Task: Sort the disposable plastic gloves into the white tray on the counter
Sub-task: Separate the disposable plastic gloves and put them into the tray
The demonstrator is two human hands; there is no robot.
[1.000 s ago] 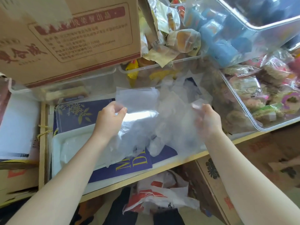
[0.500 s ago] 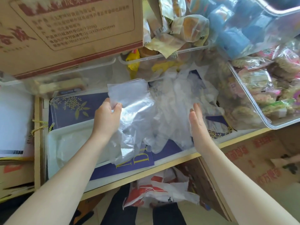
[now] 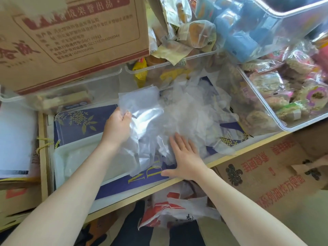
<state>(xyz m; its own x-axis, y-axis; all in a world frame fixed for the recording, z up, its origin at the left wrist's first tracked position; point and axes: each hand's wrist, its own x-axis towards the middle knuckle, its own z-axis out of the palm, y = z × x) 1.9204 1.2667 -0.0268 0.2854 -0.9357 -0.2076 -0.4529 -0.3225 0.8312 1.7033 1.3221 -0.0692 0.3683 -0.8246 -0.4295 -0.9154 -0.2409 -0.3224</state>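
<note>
Thin glossy clear plastic gloves (image 3: 177, 118); smooth white plastic tray (image 3: 62, 157); matt cardboard box (image 3: 74, 38).

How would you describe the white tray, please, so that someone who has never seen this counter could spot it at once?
Start at the big brown cardboard box at the upper left and look down past the dark blue sheet with gold leaves. The white tray lies just below that, by the counter's near edge and beneath the left hand's forearm. Unlike the clear bins nearby, it is shallow, opaque and milky white.
</note>
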